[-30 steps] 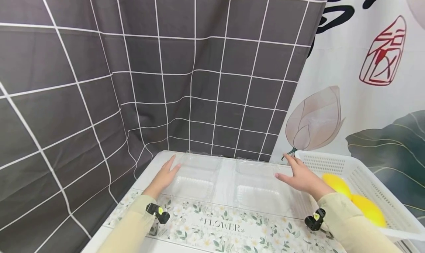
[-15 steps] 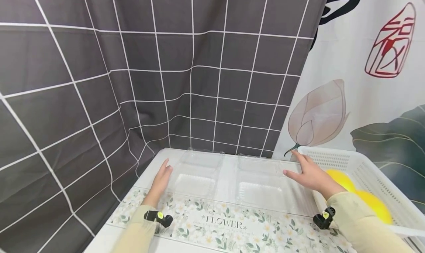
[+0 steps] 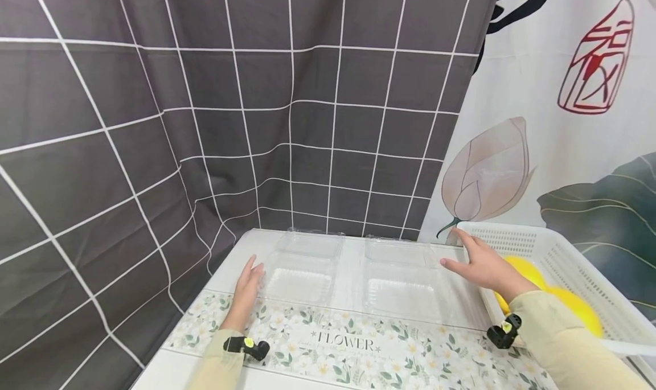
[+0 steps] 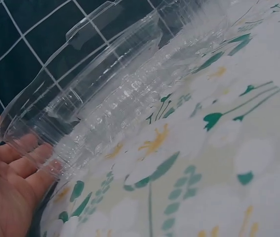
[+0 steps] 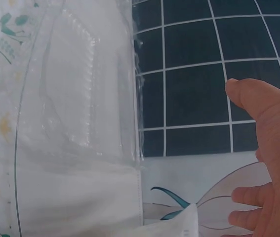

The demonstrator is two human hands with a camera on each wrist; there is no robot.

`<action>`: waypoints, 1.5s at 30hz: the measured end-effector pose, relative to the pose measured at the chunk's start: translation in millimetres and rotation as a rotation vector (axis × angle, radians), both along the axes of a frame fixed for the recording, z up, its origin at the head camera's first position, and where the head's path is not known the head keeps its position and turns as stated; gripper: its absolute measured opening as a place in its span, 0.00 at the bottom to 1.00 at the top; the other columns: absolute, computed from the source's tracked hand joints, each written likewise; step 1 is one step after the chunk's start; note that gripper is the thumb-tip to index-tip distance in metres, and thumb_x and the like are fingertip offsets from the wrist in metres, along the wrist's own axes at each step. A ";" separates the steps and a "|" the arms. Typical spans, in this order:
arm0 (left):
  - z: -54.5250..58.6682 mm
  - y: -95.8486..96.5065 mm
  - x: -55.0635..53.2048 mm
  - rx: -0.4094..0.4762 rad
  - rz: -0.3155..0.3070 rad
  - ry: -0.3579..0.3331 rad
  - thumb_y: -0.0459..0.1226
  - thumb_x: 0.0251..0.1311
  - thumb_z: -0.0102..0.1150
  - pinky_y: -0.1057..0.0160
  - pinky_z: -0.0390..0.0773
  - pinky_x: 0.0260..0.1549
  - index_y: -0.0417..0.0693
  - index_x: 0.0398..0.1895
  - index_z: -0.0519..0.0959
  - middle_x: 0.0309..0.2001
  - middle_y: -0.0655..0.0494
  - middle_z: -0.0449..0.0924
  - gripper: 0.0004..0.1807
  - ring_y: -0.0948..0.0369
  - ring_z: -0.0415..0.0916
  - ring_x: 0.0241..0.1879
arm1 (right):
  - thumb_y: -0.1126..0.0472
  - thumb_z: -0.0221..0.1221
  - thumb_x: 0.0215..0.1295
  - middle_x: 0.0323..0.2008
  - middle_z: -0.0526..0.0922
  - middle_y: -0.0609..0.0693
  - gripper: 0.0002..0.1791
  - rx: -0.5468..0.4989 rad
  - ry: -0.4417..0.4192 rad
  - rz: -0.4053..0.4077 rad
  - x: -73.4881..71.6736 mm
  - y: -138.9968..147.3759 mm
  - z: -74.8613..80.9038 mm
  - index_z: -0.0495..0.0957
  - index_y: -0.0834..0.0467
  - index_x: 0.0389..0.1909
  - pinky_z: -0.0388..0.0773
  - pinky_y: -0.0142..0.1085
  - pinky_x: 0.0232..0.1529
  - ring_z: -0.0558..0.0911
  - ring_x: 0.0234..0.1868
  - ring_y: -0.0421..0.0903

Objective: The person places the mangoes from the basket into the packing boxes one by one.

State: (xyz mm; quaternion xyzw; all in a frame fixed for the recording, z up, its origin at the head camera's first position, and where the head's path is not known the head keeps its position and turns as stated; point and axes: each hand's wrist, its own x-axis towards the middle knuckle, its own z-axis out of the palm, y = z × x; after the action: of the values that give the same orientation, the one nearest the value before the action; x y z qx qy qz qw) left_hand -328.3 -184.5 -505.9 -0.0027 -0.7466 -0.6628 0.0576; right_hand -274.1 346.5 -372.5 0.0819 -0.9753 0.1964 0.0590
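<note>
1 left hand (image 3: 247, 287), fingers relaxed, grasping nothing. 1 clear left container (image 3: 299, 284) on the surface (image 3: 351, 273), just right of that hand, contact unclear, long axis running forward. 1 clear right container (image 3: 402, 296), same axis, left of the right hand (image 3: 484, 266), fingers spread, empty. 1 white basket (image 3: 584, 276), yellow items (image 3: 576, 310) inside.

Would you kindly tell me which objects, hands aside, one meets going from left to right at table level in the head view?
Left clear plastic container, right clear plastic container, white perforated basket with yellow objects inside.
</note>
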 end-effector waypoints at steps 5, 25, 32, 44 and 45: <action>-4.9 3.1 -0.7 0.065 0.008 0.007 0.43 0.80 0.42 0.45 0.54 0.75 0.51 0.82 0.48 0.77 0.39 0.56 0.33 0.43 0.57 0.75 | 0.34 0.59 0.68 0.70 0.52 0.82 0.56 0.003 -0.015 -0.023 0.7 10.4 0.3 0.45 0.66 0.79 0.60 0.76 0.61 0.58 0.67 0.82; -15.6 -6.1 9.5 -0.040 0.004 -0.016 0.46 0.80 0.42 0.38 0.60 0.71 0.50 0.80 0.55 0.76 0.42 0.59 0.30 0.39 0.60 0.73 | 0.38 0.60 0.68 0.66 0.56 0.85 0.55 0.063 -0.113 -0.102 2.9 61.7 17.6 0.47 0.75 0.74 0.58 0.77 0.61 0.59 0.64 0.83; -12.8 0.6 6.5 -0.068 0.013 -0.034 0.44 0.80 0.40 0.43 0.60 0.72 0.51 0.80 0.56 0.77 0.42 0.59 0.29 0.41 0.60 0.73 | 0.38 0.59 0.68 0.64 0.56 0.86 0.56 0.053 -0.150 -0.151 8.1 89.1 17.7 0.45 0.78 0.73 0.60 0.77 0.59 0.60 0.61 0.84; -13.8 4.3 5.3 -0.089 0.018 -0.033 0.44 0.81 0.37 0.44 0.60 0.72 0.52 0.81 0.56 0.76 0.42 0.60 0.28 0.42 0.61 0.73 | 0.33 0.56 0.68 0.65 0.53 0.87 0.60 0.009 -0.204 -0.176 21.2 117.1 15.5 0.42 0.78 0.73 0.62 0.77 0.56 0.62 0.60 0.84; -14.5 4.3 5.5 -0.090 0.017 -0.035 0.44 0.81 0.37 0.44 0.60 0.73 0.52 0.81 0.56 0.76 0.42 0.60 0.28 0.42 0.61 0.73 | 0.33 0.56 0.68 0.64 0.53 0.87 0.59 0.006 -0.209 -0.176 22.0 118.5 13.9 0.42 0.78 0.73 0.64 0.77 0.56 0.63 0.59 0.83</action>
State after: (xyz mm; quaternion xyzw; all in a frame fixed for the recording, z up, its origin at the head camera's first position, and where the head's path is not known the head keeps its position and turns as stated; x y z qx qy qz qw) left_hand -322.8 -180.2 -520.4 0.0129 -0.7766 -0.6279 0.0498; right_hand -252.1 465.0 -358.7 -0.0244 -0.9802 0.1949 -0.0262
